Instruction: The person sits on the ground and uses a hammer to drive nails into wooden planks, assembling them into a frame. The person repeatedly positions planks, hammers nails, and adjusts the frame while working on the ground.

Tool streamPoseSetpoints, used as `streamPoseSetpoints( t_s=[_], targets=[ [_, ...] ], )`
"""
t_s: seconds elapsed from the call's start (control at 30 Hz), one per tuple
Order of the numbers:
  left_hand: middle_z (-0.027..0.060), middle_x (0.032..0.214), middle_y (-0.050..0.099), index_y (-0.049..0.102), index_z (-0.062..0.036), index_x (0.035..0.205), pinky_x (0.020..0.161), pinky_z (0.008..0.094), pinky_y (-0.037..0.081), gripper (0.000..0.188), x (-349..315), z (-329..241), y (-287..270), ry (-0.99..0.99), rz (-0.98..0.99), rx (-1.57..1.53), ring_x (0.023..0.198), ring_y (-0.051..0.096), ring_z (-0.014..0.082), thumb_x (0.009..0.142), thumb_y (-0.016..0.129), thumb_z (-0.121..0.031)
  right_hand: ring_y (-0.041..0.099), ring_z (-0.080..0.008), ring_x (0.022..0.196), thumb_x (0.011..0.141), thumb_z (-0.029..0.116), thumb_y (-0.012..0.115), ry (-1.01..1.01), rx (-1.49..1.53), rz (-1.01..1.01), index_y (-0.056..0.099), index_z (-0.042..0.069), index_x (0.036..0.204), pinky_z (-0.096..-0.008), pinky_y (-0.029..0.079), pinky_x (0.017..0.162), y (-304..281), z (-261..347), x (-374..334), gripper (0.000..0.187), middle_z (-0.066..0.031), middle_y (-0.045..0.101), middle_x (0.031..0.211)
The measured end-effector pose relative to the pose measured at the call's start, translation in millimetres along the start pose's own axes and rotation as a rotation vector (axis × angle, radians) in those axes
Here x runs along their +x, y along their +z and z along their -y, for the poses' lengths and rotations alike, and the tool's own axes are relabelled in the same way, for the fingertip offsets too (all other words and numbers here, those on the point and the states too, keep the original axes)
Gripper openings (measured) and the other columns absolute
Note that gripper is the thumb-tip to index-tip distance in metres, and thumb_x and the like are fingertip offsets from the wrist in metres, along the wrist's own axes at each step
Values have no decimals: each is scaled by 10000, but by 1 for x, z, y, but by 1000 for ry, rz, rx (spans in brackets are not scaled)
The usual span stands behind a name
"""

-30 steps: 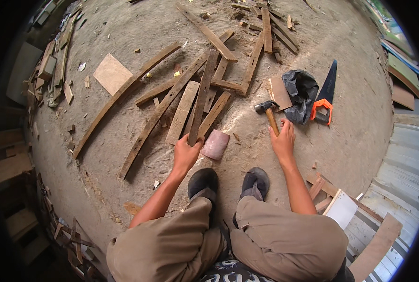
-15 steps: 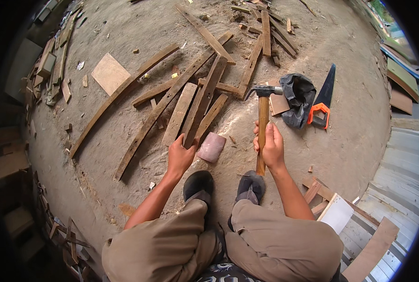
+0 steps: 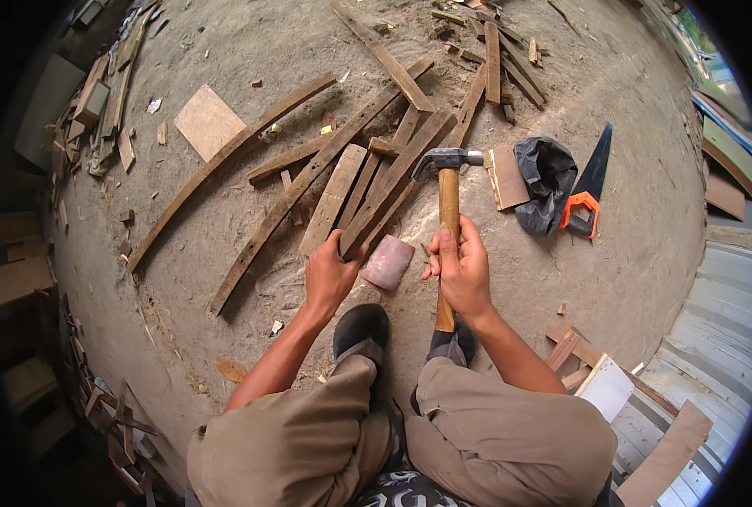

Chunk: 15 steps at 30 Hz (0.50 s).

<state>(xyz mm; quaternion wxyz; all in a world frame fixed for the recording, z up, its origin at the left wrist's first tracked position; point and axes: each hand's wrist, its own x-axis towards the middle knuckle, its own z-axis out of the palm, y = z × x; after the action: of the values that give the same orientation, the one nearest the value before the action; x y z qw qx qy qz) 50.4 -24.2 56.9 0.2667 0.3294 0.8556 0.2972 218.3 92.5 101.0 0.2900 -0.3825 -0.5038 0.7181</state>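
My left hand (image 3: pixel 330 275) is closed round the near end of a wooden batten (image 3: pixel 401 179), which slants away to the far right above other battens. In my right hand (image 3: pixel 464 272) is a claw hammer (image 3: pixel 448 203), gripped by its wooden handle with the dark metal head up and the claw pointing left. The hammer head overlaps the batten's right side in view; whether they touch I cannot tell. A pinkish block (image 3: pixel 388 262) lies on the ground between my hands. Left of the held batten lie a short, wide plank (image 3: pixel 333 199) and a long batten (image 3: pixel 285 213).
To the right lie a black plastic bag (image 3: pixel 546 182), a piece of brown board (image 3: pixel 507 177) and a handsaw (image 3: pixel 587 190) with an orange handle. A square board (image 3: pixel 209 122) and a curved-looking batten (image 3: pixel 215 165) lie left. Corrugated metal sheeting (image 3: pixel 705 329) borders the right.
The hammer in my right hand has moved left, closer to the batten. My left hand has swung the batten's far end to the right. The view has shifted slightly.
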Motion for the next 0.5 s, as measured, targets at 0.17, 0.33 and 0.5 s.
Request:
streamPoseSetpoints(
  t_s=[0.17, 0.33, 0.5],
  targets=[
    [235, 872, 694, 632, 15, 1026, 686, 412, 512, 343, -1, -3, -1, 0, 13, -72, 810, 697, 342, 829, 742, -243, 457, -34, 525, 1032, 255, 475, 95, -75, 24, 452, 31, 1062, -210, 419, 405, -3, 8, -1, 227, -17, 487, 820],
    [204, 871, 707, 651, 15, 1066, 695, 367, 519, 359, 6, 14, -1, -14, 7, -42, 796, 712, 267, 814, 754, -220, 441, -33, 499, 1027, 247, 488, 186, -14, 64, 434, 32, 1166, -199, 389, 392, -6, 12, -5, 261, -17, 488, 800],
    [199, 899, 709, 670, -22, 1085, 703, 368, 523, 341, 20, 29, -14, 40, -37, 101, 814, 709, 312, 804, 748, -199, 419, -46, 479, 1029, 320, 470, 420, 220, 201, 241, 170, 1455, -204, 381, 417, -9, 12, -10, 506, -4, 452, 712]
  ],
)
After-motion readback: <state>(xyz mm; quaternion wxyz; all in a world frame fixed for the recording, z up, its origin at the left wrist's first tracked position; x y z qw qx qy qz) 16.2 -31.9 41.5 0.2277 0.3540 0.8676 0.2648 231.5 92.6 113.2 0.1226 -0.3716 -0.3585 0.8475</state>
